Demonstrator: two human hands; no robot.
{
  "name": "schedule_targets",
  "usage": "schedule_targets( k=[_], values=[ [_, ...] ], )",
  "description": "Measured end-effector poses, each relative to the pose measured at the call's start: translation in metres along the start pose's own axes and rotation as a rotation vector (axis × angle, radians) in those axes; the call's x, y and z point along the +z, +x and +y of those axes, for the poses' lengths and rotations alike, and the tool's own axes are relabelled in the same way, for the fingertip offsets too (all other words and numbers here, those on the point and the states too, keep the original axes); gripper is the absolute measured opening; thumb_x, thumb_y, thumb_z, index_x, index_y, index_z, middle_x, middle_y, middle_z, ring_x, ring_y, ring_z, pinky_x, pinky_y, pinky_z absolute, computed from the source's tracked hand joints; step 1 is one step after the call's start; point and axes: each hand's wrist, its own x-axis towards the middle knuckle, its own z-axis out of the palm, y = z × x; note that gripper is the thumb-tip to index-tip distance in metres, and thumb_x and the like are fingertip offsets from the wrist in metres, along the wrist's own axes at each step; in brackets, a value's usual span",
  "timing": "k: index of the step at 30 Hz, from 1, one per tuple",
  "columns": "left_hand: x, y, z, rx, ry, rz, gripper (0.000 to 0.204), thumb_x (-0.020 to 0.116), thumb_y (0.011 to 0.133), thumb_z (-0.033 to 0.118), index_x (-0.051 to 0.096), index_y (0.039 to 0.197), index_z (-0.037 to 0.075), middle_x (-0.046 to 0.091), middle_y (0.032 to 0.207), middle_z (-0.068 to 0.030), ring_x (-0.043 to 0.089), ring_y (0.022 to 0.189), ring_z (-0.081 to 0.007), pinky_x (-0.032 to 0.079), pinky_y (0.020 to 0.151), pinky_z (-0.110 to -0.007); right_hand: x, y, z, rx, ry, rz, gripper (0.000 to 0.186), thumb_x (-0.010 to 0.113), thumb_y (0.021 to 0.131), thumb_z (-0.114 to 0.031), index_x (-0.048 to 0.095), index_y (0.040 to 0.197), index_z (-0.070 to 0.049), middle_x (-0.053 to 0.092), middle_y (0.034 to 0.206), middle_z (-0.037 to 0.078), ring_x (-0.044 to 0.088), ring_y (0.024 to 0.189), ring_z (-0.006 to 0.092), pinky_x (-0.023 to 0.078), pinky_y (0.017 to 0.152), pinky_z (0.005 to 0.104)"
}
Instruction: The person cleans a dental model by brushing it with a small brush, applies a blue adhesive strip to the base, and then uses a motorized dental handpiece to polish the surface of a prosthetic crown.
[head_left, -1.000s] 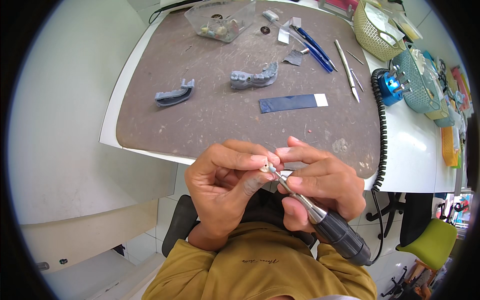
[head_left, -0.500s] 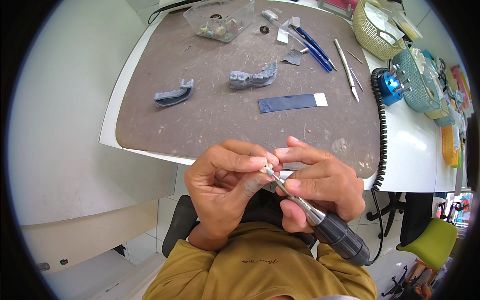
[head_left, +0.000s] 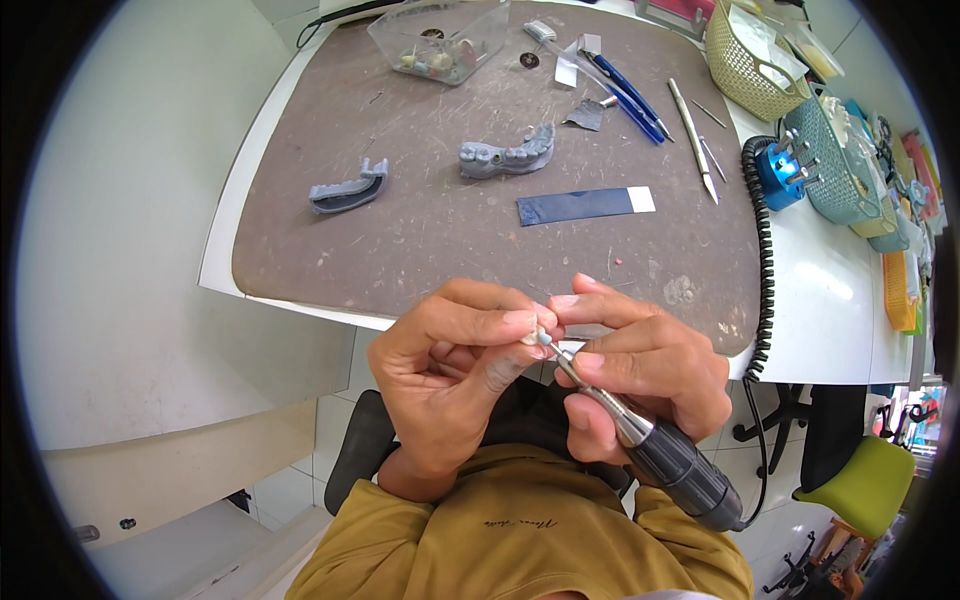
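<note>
My left hand (head_left: 450, 365) is closed, pinching a small whitish dental crown (head_left: 531, 336) between thumb and fingertips. In my right hand (head_left: 650, 365) is a rotary handpiece (head_left: 655, 445) with a black body and a silver nose, held like a pen. Its pale blue tip (head_left: 544, 339) lies against the crown, or very close to it; the fingers partly hide the contact. Beyond my hands, a grey dental model (head_left: 507, 158) and a smaller grey model piece (head_left: 348, 187) lie on the brown mat (head_left: 430, 240). To their right is a strip of dark blue articulating paper (head_left: 575, 206).
A clear plastic box (head_left: 440, 50) with small pieces stands at the back. Blue pens (head_left: 630, 98) and a white-handled knife (head_left: 692, 140) lie at the right. Past the coiled cord (head_left: 762, 250) are a blue bur holder (head_left: 785, 175) and baskets (head_left: 755, 70).
The handpiece tip has shifted very slightly against the crown, and the crown seems turned a little in my left fingers. Everything on the mat stays where it was.
</note>
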Motion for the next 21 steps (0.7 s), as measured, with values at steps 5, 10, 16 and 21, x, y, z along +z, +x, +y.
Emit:
schedule_targets(
  k=[5, 10, 16, 21],
  values=[
    [0.0007, -0.0004, 0.0011, -0.003, 0.009, -0.001, 0.020, 0.070, 0.089, -0.016, 0.068, 0.105, -0.004, 0.070, 0.107, -0.0212, 0.073, 0.096, -0.0216, 0.063, 0.086, -0.030, 0.0004, 0.0008, -0.0003, -0.003, -0.005, -0.008, 0.024, 0.088, 0.076, -0.005, 0.073, 0.095, -0.001, 0.075, 0.083, 0.012, 0.077, 0.098, 0.0361, 0.060, 0.095, 0.0516],
    [0.0003, 0.0001, 0.0009, 0.003, 0.017, -0.011, 0.020, 0.070, 0.089, -0.015, 0.068, 0.105, -0.004, 0.070, 0.107, -0.0211, 0.073, 0.096, -0.0213, 0.063, 0.085, -0.030, -0.0004, 0.0015, -0.0007, -0.001, -0.008, -0.007, 0.024, 0.088, 0.075, -0.004, 0.073, 0.094, -0.001, 0.075, 0.083, 0.012, 0.077, 0.098, 0.0359, 0.060, 0.096, 0.0516],
    [0.0010, -0.0008, 0.0010, -0.004, 0.017, -0.001, 0.019, 0.070, 0.089, -0.015, 0.068, 0.105, -0.004, 0.070, 0.107, -0.0213, 0.073, 0.097, -0.0216, 0.063, 0.086, -0.031, -0.0003, 0.0010, -0.0003, -0.002, -0.005, -0.003, 0.023, 0.088, 0.076, -0.005, 0.074, 0.094, 0.000, 0.075, 0.083, 0.012, 0.077, 0.098, 0.0361, 0.060, 0.096, 0.0519],
    [0.0006, -0.0005, 0.0008, -0.005, 0.015, -0.002, 0.019, 0.070, 0.089, -0.015, 0.068, 0.104, -0.004, 0.070, 0.106, -0.0212, 0.073, 0.098, -0.0222, 0.063, 0.086, -0.031, 0.0001, 0.0006, 0.0002, -0.002, -0.005, 0.000, 0.023, 0.088, 0.077, -0.005, 0.074, 0.094, 0.000, 0.075, 0.083, 0.012, 0.077, 0.098, 0.0358, 0.060, 0.095, 0.0519]
  ],
)
